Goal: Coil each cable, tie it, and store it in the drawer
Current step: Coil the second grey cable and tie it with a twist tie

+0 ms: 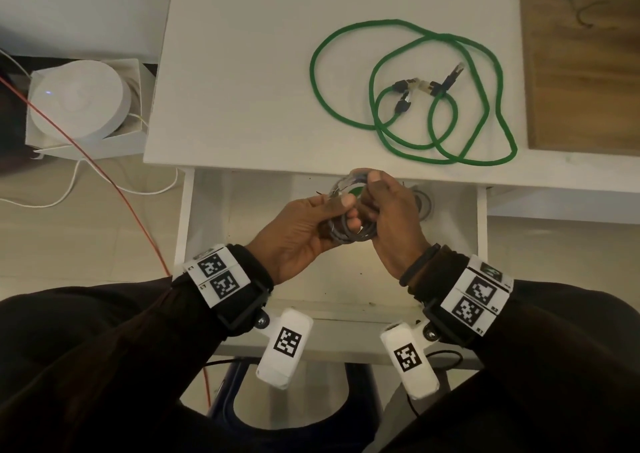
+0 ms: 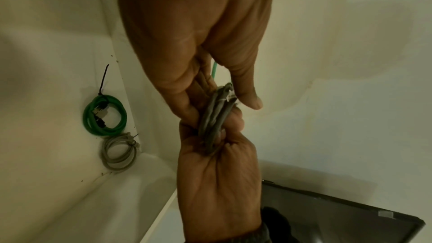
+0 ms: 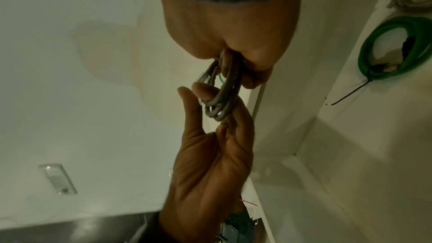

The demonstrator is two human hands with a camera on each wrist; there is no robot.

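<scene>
Left hand (image 1: 301, 234) and right hand (image 1: 389, 217) meet (fingers curled, gripping).

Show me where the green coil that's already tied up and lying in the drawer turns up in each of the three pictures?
Head view: only a sliver of the tied green coil shows, through the grey cable coil held by both hands.
Left wrist view: tied green coil at mid-left, on the drawer floor beside a tied grey coil.
Right wrist view: tied green coil at the upper right edge.
Shared landmark: the held grey cable coil, central in all three.
</scene>
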